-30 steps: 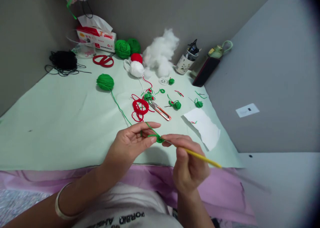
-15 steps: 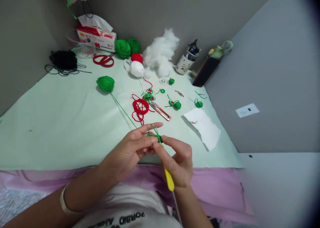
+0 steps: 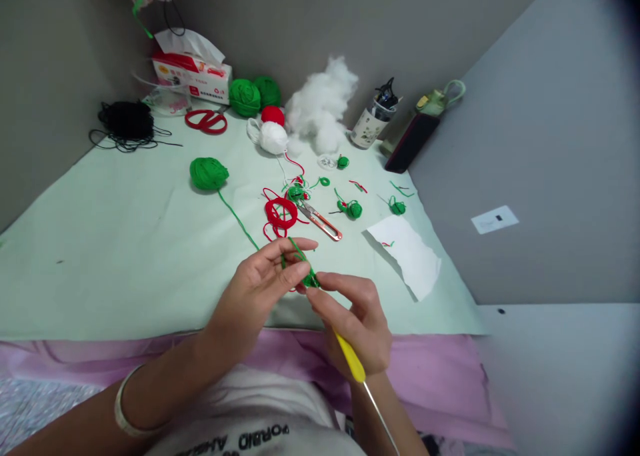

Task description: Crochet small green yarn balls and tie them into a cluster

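Note:
My left hand (image 3: 260,286) pinches a small green crochet piece (image 3: 309,280), with green yarn looped over its index finger. That strand (image 3: 237,217) runs back across the table to a green yarn ball (image 3: 207,173). My right hand (image 3: 357,323) is closed on a yellow-handled crochet hook (image 3: 350,357), whose tip sits at the green piece and whose metal end points down toward my lap. Both hands hover just above the near edge of the pale green table (image 3: 100,243).
A red yarn tangle (image 3: 280,215), thread snips (image 3: 320,221), small green crochet pieces (image 3: 354,209) and a white paper (image 3: 407,255) lie mid-table. At the back: white stuffing (image 3: 323,103), yarn balls (image 3: 255,96), red scissors (image 3: 206,121), tissue box (image 3: 193,73), black yarn (image 3: 127,119), cup (image 3: 373,123).
My right hand turned the hook from pointing right to pointing down toward me and drew closer to my left hand. The green ball shifted slightly left as the strand was pulled.

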